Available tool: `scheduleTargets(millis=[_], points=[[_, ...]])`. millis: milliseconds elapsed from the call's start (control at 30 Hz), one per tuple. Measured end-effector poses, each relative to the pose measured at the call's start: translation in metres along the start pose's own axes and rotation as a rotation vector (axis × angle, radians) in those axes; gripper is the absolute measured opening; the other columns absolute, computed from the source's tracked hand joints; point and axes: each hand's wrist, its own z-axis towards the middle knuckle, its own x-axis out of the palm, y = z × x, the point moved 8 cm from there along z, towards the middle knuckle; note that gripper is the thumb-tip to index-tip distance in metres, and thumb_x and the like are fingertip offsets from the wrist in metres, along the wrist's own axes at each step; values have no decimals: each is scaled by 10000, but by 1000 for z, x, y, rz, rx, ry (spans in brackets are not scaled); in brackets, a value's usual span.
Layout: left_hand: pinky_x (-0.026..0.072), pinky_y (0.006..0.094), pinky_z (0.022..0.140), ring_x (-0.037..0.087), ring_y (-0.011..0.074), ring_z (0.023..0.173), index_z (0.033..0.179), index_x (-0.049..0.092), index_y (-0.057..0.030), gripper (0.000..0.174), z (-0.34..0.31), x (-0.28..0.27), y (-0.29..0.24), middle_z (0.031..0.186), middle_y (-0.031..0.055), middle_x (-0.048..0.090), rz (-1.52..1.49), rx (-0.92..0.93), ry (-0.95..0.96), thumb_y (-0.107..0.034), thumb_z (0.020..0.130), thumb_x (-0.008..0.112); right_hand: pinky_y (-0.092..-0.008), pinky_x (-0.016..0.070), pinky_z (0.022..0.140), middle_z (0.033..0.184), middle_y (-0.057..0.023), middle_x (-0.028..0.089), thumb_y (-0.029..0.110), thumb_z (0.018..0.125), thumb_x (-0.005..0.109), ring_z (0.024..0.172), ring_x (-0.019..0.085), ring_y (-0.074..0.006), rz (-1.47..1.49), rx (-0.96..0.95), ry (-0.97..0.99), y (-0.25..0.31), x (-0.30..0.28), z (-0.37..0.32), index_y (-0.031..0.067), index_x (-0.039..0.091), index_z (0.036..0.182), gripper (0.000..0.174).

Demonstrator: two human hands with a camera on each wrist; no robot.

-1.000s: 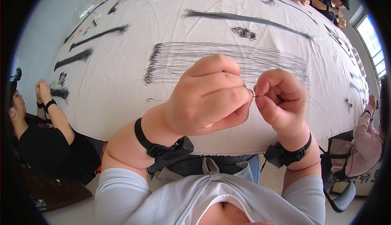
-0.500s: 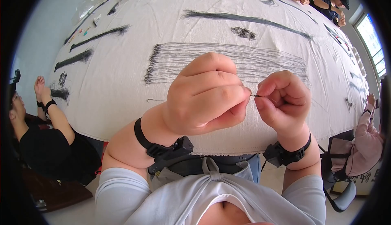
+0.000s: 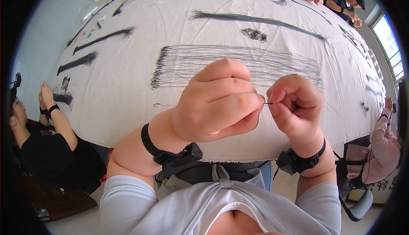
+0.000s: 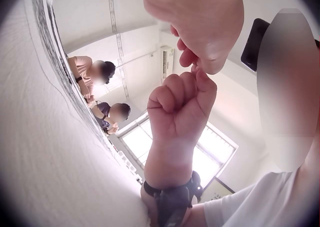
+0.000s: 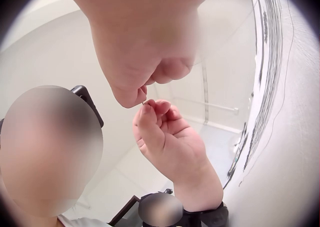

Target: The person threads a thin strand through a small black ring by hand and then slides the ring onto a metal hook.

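Observation:
A short stretch of thin dark line (image 3: 268,103) spans the small gap between my two hands over the near part of the table. My left hand (image 3: 217,103) pinches one end of it between thumb and forefinger, the other fingers folded in. Thumb and forefinger of my right hand (image 3: 296,105) pinch the other end, its remaining fingers curled. Both wrist views show the fingertips almost meeting; the tiny piece is mostly hidden in them. Behind the hands lies a row of long thin dark lines (image 3: 238,56) with dark curled left ends. A single line with a hooked end (image 3: 156,105) lies left of my left hand.
A white cloth (image 3: 123,103) covers the large table. Farther back are a long dark bundle of strands (image 3: 260,21) and a small dark tangle (image 3: 254,34). More bundles (image 3: 104,39) lie at the left. Other people sit around the table edges.
Both hands stay at nearly the same spot. My left hand shifted slightly left, then back right, and the dark line shows a little differently between the fingertips.

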Motion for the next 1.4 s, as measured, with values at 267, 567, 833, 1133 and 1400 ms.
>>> scheduleTargets(millis=[267,567,833,1133,1400], points=[[507,316,615,625,243,767,910,639,-62,326,1,2,1,799,51,652,-19,-36,23,95,636,718,-189,283,479,626,47,474,-83,722,657,517,362,-13,-333,-360,47,21,4,3,18,611,870,185],[517,308,617,628,240,763,938,632,-75,336,-1,2,1,813,40,659,-26,-23,6,92,661,724,-172,295,516,660,78,471,-55,778,664,567,359,11,254,259,23,-18,6,-5,3,598,922,168],[522,301,620,637,236,763,933,630,-76,318,0,-2,1,820,39,671,-8,-46,-7,90,675,713,-204,208,515,638,87,377,-50,771,703,551,264,-4,82,65,61,-3,2,1,-3,607,961,218],[520,297,616,645,233,760,924,630,-73,306,1,-3,-1,816,40,670,11,-26,-14,86,674,707,-201,217,496,631,71,421,-66,766,706,536,290,-3,-47,-15,34,1,-2,-1,-9,634,948,204],[508,303,607,631,234,728,859,637,-36,233,7,-10,2,768,60,659,39,-72,-31,102,678,685,-185,312,525,694,20,537,-87,804,698,560,416,-14,-17,21,-17,3,-3,0,-29,629,959,179]])
